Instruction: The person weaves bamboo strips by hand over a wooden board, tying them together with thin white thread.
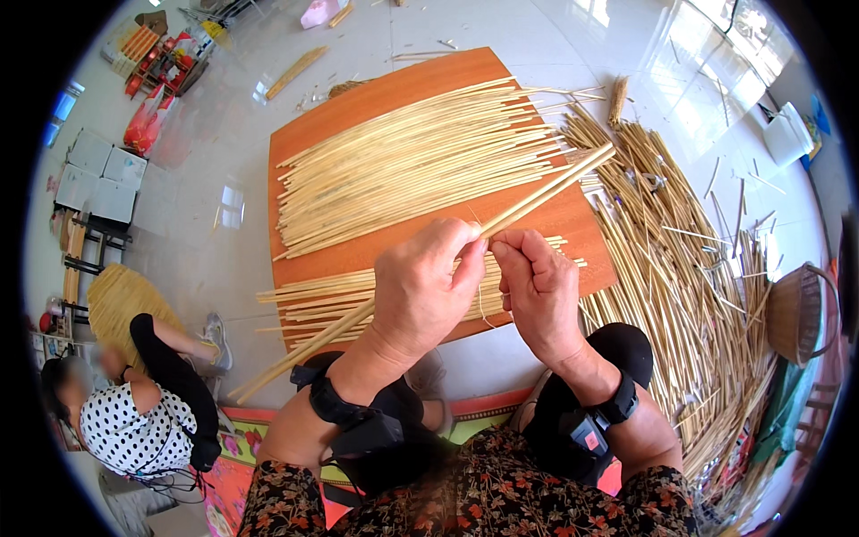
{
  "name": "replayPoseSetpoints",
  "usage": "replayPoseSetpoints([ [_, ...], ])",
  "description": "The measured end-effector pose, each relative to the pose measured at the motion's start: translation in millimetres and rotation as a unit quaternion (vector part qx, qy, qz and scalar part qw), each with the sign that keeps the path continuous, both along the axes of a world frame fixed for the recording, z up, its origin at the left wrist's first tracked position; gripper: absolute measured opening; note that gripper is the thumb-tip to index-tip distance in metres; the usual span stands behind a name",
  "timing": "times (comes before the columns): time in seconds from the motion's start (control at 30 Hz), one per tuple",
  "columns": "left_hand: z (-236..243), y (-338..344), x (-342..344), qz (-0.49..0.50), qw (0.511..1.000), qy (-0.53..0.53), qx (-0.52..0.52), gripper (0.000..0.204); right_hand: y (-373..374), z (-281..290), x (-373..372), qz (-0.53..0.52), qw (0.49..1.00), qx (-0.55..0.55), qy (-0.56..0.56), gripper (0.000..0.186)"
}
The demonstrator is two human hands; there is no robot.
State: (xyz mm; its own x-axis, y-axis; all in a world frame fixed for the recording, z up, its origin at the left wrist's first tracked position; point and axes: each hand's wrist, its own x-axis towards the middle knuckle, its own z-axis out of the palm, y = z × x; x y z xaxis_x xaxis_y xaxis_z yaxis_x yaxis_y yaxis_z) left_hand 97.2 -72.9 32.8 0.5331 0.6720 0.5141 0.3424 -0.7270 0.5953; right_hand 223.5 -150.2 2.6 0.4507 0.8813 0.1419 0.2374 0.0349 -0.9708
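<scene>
My left hand is closed around a few pale straw stalks, which slant from lower left to upper right above the board. Close beside it, my right hand is closed in a pinch at a thin straw-coloured strand. Part of that strand hangs in a curve between the hands; its end in my fingertips is hidden. Beneath my hands lies an orange-brown wooden board. A wide layer of stalks covers its middle, and a smaller row lies along the near side, partly behind my left hand.
A large heap of loose stalks spreads over the floor at the right, by a wicker basket and a white bucket. At the lower left a person in a dotted top sits by a tan woven piece.
</scene>
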Motion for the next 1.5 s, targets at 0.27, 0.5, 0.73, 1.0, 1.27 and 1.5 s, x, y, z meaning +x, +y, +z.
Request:
replayPoseSetpoints([
  [0.27, 3, 4, -1, 0.015, 0.992, 0.018, 0.122, 0.022, 0, 9, 1, 0.01, 0.979, 0.005, 0.202, 0.011],
  [0.5, 7, -2, 0, 0.026, 0.981, 0.1, 0.161, 0.027, 5, 7, 4, 0.023, 0.964, -0.027, 0.264, 0.017],
  [0.73, -2, -3, 3, -0.002, 0.967, 0.143, 0.211, 0.028, 8, 10, 7, -0.016, 0.932, -0.092, 0.349, 0.036],
  [1.0, -6, -6, 9, -0.003, 0.971, 0.156, 0.18, 0.027, 11, -3, 10, -0.024, 0.933, -0.088, 0.348, 0.031],
  [1.27, -13, -9, 8, -0.019, 0.971, 0.176, 0.161, 0.025, 13, -20, 12, 0.006, 0.893, -0.053, 0.447, 0.024],
  [1.5, -19, 11, 2, -0.011, 0.976, 0.157, 0.15, 0.02, 19, -22, 14, -0.025, 0.966, -0.035, 0.254, 0.026],
])
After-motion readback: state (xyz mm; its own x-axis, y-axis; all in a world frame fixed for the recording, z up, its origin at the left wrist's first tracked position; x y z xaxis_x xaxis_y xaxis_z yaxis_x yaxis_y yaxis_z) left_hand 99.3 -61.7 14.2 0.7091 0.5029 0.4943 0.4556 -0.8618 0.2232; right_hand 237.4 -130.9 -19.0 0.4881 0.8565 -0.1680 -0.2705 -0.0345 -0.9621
